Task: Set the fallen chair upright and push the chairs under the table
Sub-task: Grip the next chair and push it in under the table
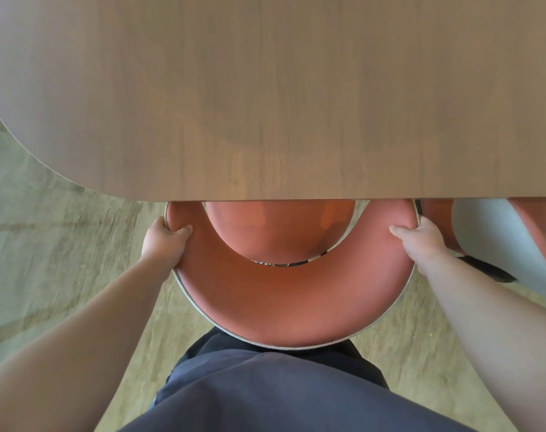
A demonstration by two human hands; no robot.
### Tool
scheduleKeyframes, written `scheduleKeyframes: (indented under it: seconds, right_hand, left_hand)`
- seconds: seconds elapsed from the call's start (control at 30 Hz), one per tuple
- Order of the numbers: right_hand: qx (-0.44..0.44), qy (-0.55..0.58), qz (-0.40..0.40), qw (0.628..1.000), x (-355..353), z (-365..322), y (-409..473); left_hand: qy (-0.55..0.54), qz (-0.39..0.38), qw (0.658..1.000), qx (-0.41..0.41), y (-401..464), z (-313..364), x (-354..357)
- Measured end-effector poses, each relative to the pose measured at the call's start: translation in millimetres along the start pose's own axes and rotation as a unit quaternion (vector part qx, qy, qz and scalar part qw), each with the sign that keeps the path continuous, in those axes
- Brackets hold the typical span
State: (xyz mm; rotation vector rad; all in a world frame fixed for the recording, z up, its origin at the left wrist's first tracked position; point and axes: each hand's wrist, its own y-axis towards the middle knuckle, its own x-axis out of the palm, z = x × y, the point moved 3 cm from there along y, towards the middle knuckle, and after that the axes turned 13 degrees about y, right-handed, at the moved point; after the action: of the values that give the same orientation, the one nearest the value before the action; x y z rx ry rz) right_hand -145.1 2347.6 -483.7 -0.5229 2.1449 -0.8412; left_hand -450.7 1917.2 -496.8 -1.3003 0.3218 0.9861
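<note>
Here, chair [292,294] at lower centre, upright, seat already under counter [265,98] edge. Left hand [165,243] and right hand [421,241] clamp curved backrest ends, grip closed on it, likely for straight, even push.

Brown wood-grain table top [265,88], smooth w/ soft satin sheen, fills 12 o'clock. Terracotta curved chair back [290,300] at 6 looks like smooth matt leatherette, edged w/ grey woven cloth piping; seat [277,229] same finish. Floor [47,244]: pale, rough-grained wood look, matt.
</note>
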Motion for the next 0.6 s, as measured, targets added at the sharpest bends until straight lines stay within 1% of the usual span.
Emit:
scheduleKeyframes:
  seconds: [0.13,0.33,0.43,0.53,0.6]
  right_hand:
    - [-0.015,0.004,0.012,1.0,-0.2,-2.1,-13.6]
    - [-0.041,-0.008,0.032,0.999,-6.6,-9.8,-42.8]
    - [-0.061,-0.014,0.038,0.997,-8.6,-9.5,-64.6]
    - [-0.071,0.057,0.056,0.994,-9.5,-8.0,-92.1]
    - [-0.071,0.092,0.05,0.992,-12.0,-8.6,-108.4]
  left_hand:
    - [0.001,-0.007,1.0,-0.004,-3.3,1.6,-0.5]
    - [0.039,-0.005,0.999,0.022,-21.7,5.6,-13.9]
    - [0.038,0.002,0.999,0.036,-35.0,6.5,-23.9]
    - [0.008,0.006,0.999,0.042,-51.2,9.6,-35.3]
    - [-0.047,-0.007,0.998,0.035,-61.0,11.1,-44.7]
